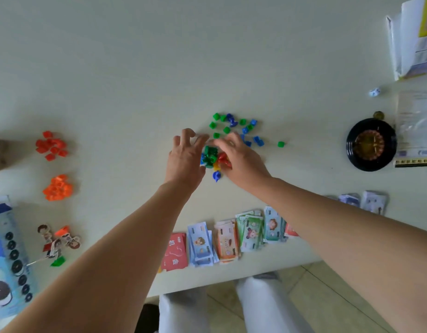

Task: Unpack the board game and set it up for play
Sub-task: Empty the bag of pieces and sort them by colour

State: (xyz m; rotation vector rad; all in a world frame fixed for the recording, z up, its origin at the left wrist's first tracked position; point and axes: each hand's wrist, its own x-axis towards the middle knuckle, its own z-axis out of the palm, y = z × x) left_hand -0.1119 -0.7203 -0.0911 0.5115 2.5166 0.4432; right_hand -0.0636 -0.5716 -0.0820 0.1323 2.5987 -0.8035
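Observation:
A small heap of plastic game pieces point(210, 156), green, blue, red and yellow, lies mid-table between my hands. My left hand point(186, 156) hovers at its left with fingers spread and bent, holding nothing I can see. My right hand point(239, 156) rests on the heap's right side, fingers curved over red pieces; what the fingertips hold is hidden. A blue pawn point(216, 176) lies just below the heap. Loose green and blue pieces point(234, 127) are scattered beyond my hands.
Red pieces point(51, 145) and orange pieces point(58, 188) sit in piles at left. Stacks of play money point(228, 237) line the near edge. Character standees point(57, 240), a black roulette wheel point(371, 144), a die point(374, 92), the box point(414, 37) and a cookie pack point(5, 260) ring the table.

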